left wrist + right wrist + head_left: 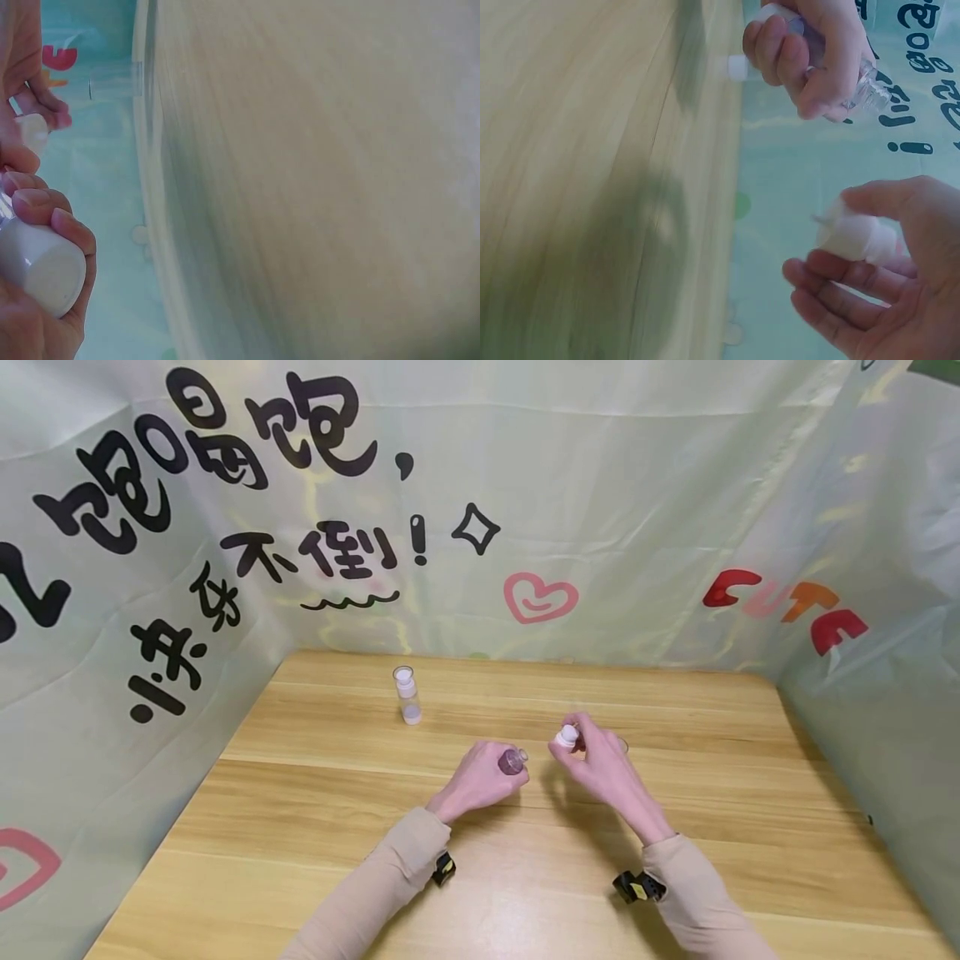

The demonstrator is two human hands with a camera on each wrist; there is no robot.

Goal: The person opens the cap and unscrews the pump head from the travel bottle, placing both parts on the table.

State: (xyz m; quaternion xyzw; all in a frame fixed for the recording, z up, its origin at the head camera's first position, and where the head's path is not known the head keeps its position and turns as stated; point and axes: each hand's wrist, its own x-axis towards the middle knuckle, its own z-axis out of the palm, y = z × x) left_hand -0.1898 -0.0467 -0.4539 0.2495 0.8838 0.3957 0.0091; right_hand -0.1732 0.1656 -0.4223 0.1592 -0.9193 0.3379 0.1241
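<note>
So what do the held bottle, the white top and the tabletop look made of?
Held bottle: clear, shiny plastic or glass; its neck is see-through. White top: likely plastic, smooth and opaque, evenly coloured. Tabletop: wood or wood-look laminate, slightly glossy; grain shows and light reflects.

bottle (513, 762) mostly covered by left hand (480, 777) mid-frame; clear thing (625, 745) mostly blocked by right hand (602, 768); sleeves (375, 889) chopped at bottom

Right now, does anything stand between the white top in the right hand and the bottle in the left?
Nothing visible does. In the head view, only table shows between the white top in the right hand and the bottle in the left hand; the second bottle stands farther back.
</note>
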